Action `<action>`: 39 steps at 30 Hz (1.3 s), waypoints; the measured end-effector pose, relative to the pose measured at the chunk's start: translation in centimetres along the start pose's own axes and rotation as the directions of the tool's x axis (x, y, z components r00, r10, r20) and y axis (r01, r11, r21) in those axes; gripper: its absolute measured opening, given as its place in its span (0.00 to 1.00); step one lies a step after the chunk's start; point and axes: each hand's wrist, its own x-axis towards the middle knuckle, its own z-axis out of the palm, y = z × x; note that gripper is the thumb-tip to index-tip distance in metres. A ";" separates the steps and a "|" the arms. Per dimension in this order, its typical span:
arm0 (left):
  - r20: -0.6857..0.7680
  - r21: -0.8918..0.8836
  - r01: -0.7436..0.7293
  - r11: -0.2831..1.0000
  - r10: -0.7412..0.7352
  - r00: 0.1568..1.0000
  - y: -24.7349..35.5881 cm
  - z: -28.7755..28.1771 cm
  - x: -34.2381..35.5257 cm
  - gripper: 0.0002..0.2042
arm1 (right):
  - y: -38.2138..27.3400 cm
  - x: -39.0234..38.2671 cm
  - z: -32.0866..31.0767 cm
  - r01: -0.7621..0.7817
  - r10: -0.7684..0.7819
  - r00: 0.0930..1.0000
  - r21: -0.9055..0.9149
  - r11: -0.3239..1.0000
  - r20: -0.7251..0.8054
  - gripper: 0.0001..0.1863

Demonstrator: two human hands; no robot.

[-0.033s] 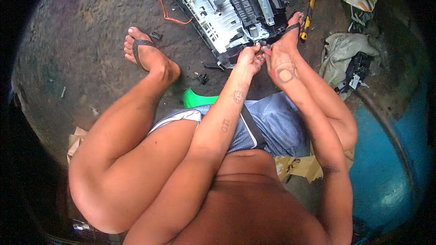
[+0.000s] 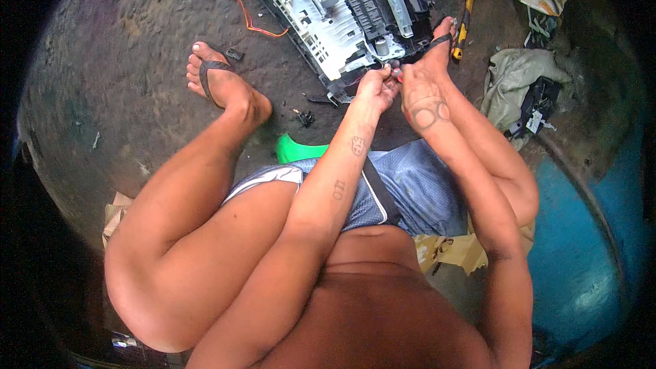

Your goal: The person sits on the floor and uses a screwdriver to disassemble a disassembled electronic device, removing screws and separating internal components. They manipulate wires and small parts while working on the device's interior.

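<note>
A partly stripped printer frame [image 2: 339, 55], white and black plastic with ribbed bars, lies on the ground beyond my hands. My left hand [image 2: 378, 87] is closed at its near right corner, fingers pinched together; what they grip is hidden. Close beside it, my right hand [image 2: 418, 87] is closed around a red-handled tool [image 2: 400, 76]. Only a bit of red shows at the fingertips, and the tool's tip cannot be made out. A small dark rounded part [image 2: 395, 65] sits between the two hands, at the frame's edge.
A yellow-and-black-handled hammer [image 2: 465, 27] lies right of the frame, past my right foot [image 2: 434, 55]. Orange wires [image 2: 263, 30] trail off the left side. Small black scraps [image 2: 303, 118] and a green curved piece [image 2: 297, 149] lie nearer. A grey cloth [image 2: 516, 82] is at right.
My right hand has turned at the wrist and shifted slightly left, covering more of the red-handled tool. My left hand and the printer frame stay in place.
</note>
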 end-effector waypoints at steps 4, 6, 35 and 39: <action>-0.030 -0.022 -0.022 1.000 0.021 0.999 0.9 1.6 -0.9 0.10 | -0.4 0.5 -0.2 0.126 -0.115 0.992 -0.297 0.946 0.054 0.32; -0.086 -0.082 -0.020 0.996 0.013 0.996 0.7 2.9 -1.3 0.09 | -0.4 0.5 -0.6 0.159 -0.140 0.987 -0.389 0.908 0.075 0.31; 0.115 -0.092 -0.080 0.993 0.090 0.989 0.9 -1.3 1.3 0.05 | 0.8 -8.8 -0.5 0.114 0.063 0.971 -0.680 0.724 0.229 0.19; 0.126 -0.078 0.024 0.997 -0.014 0.992 1.2 0.7 -0.4 0.07 | 1.9 -8.6 -1.1 0.420 -0.338 0.905 -0.678 0.604 0.260 0.20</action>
